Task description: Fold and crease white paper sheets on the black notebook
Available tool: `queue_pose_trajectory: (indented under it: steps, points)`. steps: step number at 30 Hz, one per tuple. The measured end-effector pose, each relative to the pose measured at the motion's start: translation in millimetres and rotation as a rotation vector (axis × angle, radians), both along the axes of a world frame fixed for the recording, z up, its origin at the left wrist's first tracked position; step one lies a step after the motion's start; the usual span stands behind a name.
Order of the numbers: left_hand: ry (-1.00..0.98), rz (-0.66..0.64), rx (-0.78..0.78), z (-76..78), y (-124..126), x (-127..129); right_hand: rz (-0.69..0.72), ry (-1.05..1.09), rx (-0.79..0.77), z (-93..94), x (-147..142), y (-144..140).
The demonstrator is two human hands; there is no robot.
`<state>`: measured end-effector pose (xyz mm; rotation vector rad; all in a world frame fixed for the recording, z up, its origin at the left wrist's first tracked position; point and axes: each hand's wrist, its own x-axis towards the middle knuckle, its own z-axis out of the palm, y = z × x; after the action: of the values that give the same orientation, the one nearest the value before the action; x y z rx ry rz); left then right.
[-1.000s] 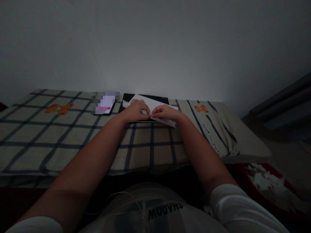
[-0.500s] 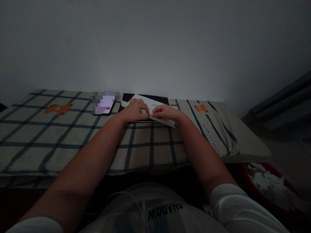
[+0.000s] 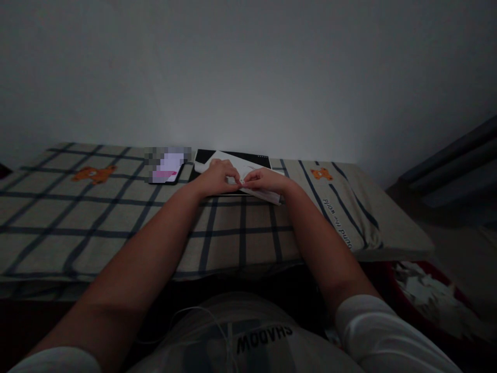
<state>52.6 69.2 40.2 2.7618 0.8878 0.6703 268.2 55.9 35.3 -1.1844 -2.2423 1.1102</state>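
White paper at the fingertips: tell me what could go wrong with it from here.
The white paper might crease or tear where the left hand and right hand pinch close together.

Its near right end juts past the edge of the flat black object beneath, so it could bend or snag there.

The scene is dim, so a small slip at the fingertips may be hard to notice.

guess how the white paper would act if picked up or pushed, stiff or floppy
The white paper would probably flop, since it looks thin and seems folded. It is likely light, showing hardly any thickness. Pushed, it might slide, as it lies across a flat black board.
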Motion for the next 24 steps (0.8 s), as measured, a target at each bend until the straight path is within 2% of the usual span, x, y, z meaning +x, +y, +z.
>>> queue_pose_trajectory:
  steps: [6, 10, 15, 24]
  points:
    - [-0.018, -0.011, 0.003, -2.2, 1.2, 0.0, 0.024, 0.008, 0.112, 1.4, -4.9, -4.1]
    - [-0.020, 0.012, -0.004, 0.8, 0.6, -2.0, -0.040, 0.109, 0.042, -1.0, -3.3, -3.6]
    - [-0.011, 0.040, -0.001, 2.8, -0.4, -2.0, -0.041, 0.075, -0.072, -1.1, 0.9, -0.8]
    - [-0.009, 0.006, -0.015, 0.9, -1.8, 0.8, -0.044, 0.036, -0.035, 2.5, -0.8, -1.0]
